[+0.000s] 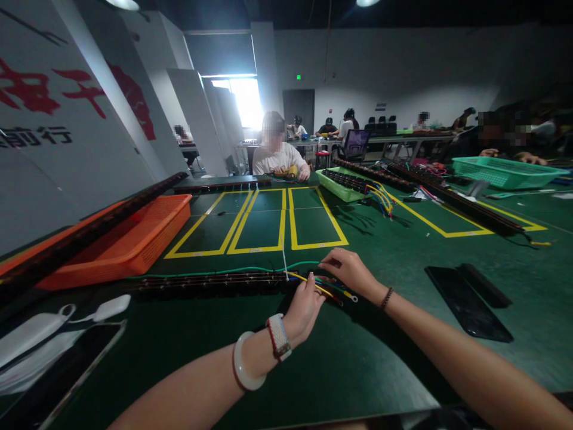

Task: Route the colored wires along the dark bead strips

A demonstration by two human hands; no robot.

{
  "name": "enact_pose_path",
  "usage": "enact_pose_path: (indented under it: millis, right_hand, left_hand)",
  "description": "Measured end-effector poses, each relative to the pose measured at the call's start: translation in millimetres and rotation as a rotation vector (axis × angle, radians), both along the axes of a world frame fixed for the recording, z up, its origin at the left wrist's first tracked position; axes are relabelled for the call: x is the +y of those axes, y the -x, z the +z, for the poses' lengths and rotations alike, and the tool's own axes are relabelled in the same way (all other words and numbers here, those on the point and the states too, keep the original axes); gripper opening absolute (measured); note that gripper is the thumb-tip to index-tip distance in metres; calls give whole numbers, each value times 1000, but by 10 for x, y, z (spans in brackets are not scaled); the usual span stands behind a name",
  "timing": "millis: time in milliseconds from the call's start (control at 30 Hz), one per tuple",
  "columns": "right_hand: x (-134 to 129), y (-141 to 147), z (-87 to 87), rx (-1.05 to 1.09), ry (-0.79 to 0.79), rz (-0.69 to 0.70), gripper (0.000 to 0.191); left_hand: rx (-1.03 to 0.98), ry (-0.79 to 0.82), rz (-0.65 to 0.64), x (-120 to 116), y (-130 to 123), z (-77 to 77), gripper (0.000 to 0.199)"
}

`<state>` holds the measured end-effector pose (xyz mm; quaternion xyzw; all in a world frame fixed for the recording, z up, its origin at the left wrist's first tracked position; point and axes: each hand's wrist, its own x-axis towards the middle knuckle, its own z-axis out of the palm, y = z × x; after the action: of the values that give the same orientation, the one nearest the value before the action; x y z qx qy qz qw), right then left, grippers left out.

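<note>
A long black strip (215, 283) with metal contacts lies across the green table in front of me. Yellow, blue and other wires leave its right end, some tipped with ring terminals (353, 298). My left hand (305, 307) is closed around this wire bundle (330, 291). Just above it, my right hand (348, 269) pinches a green wire (250, 268) that runs along the strip's far side. A white cable tie (285, 266) stands up at the strip's right end, close to my left fingers. The fingertips of my left hand are partly hidden by the wires.
An orange basket (154, 251) sits at left, with a long dark strip (102, 224) across it. Farther back are yellow taped rectangles (286, 218) and a green basket (342, 190) holding wired strips. A black phone-like slab (468, 303) lies right. A person (280, 156) works opposite.
</note>
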<state>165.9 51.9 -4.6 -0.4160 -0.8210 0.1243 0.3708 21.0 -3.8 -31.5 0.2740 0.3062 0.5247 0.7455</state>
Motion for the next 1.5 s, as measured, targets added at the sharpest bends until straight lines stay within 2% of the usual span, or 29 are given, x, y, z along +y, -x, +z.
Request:
enact_pose_path:
  millis: [267, 400, 567, 700, 800, 933, 1000, 1133, 1233, 1367, 1500]
  right_hand:
    - [146, 104, -98, -75, 39, -128, 15]
    - [197, 168, -108, -250, 91, -178, 22]
    - [187, 183, -82, -641, -36, -129, 21]
    - [182, 129, -52, -796, -136, 12, 14]
    - [174, 54, -38, -763, -181, 82, 10]
    - [87, -76, 17, -512, -276, 52, 22]
    - [19, -129, 78, -448, -311, 105, 27]
    - [-101, -141, 208, -553, -354, 302, 35]
    - [-159, -73, 254, -697, -371, 346, 30]
    - [-213, 18, 261, -780, -291, 289, 16]
    - [-226, 20, 268, -609, -110, 231, 9]
  left_hand:
    - [27, 68, 17, -26, 15, 82, 25]
    - [15, 52, 8, -24, 14, 73, 22]
    - [0, 58, 11, -18, 10, 51, 16]
    - [-31, 48, -3, -6, 7, 41, 18]
    - [-35, 42, -2, 10, 4, 31, 20]
    - [-68, 33, -11, 34, 3, 11, 20]
    - [-102, 32, -19, 42, 4, 5, 20]
    - [-143, 36, -20, 52, 6, 7, 20]
    - [-138, 66, -16, 56, 11, 10, 21]
    - [-133, 87, 3, 55, 9, 14, 20]
    - [-128, 46, -20, 49, 5, 37, 26]
